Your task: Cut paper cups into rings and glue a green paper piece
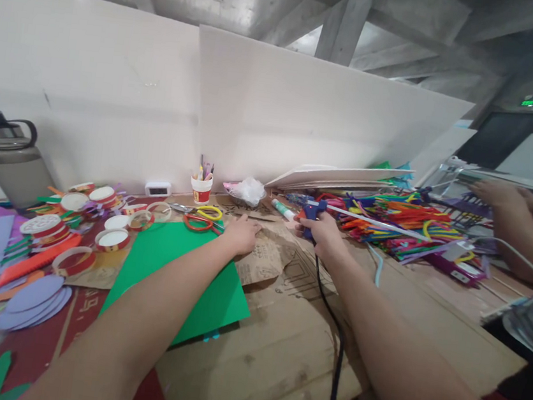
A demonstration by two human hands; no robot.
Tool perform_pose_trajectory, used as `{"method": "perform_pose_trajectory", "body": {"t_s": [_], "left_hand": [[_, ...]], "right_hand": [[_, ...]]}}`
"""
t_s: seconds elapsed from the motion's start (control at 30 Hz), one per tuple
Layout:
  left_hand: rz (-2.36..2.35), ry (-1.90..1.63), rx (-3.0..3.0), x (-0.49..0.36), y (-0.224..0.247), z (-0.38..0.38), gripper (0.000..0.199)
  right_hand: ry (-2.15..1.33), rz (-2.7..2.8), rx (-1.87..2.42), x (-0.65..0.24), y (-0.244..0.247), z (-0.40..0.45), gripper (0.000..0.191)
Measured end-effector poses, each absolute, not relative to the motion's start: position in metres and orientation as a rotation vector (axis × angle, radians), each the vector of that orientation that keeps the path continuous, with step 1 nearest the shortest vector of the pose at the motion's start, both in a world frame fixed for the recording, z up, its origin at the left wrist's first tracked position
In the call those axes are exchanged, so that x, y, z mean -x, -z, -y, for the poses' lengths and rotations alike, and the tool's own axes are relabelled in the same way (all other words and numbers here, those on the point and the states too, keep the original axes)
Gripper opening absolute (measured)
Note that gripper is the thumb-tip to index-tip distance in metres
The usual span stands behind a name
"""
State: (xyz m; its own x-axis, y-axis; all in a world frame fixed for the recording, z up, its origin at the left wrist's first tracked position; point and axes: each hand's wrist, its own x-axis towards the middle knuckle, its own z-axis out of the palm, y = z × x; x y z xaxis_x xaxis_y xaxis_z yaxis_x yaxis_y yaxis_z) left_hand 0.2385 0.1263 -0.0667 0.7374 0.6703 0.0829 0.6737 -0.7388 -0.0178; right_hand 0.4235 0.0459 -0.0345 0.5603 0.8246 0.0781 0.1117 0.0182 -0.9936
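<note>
My right hand (pixel 328 234) is wrapped round a blue hot glue gun (pixel 313 212), whose black cord trails down past my forearm. A long pale glue stick (pixel 374 222) runs rightward from behind the gun. My left hand (pixel 242 234) lies on crumpled brown kraft paper (pixel 264 261), its fingers reaching forward and partly hidden behind the hand. Under my left forearm is a sheet of green paper (pixel 158 258). Scissors with red and yellow handles (pixel 199 222) lie just left of that hand. A glue tube (pixel 283 209) with a green label sits between my hands.
Colourful pipe cleaners (pixel 404 216) are heaped at the right, near another person's hands (pixel 502 198). A paper cup (pixel 201 189) holds pens at the back. Cardboard rings (pixel 112 239), lilac paper circles (pixel 36 302), an orange cutter (pixel 38 257) and a grey bottle (pixel 13 161) stand left.
</note>
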Motion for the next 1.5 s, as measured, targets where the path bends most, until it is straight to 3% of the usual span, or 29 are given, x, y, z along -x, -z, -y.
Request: {"method": "perform_pose_trajectory", "body": {"t_s": [0.13,0.37,0.77,1.1,1.5], "left_hand": [[1.112,0.166,2.859,-0.251,0.064,-0.119,0.041],[1.155,0.244,2.817,-0.262,0.068,-0.104,0.068],[1.27,0.339,2.812,-0.257,0.079,-0.1,0.068],[1.065,0.26,2.886,-0.26,0.079,-0.106,0.057],[1.048,0.367,2.941,-0.248,0.069,-0.102,0.072]], "right_hand": [[-0.693,0.821,1.442,-0.424,0.036,-0.046,0.019],[-0.672,0.817,1.414,-0.424,0.04,-0.047,0.021],[-0.699,0.823,1.324,-0.42,0.043,-0.052,0.027],[-0.728,0.826,1.3,-0.418,0.043,-0.051,0.029],[-0.738,0.828,1.305,-0.416,0.048,-0.052,0.02]]}}
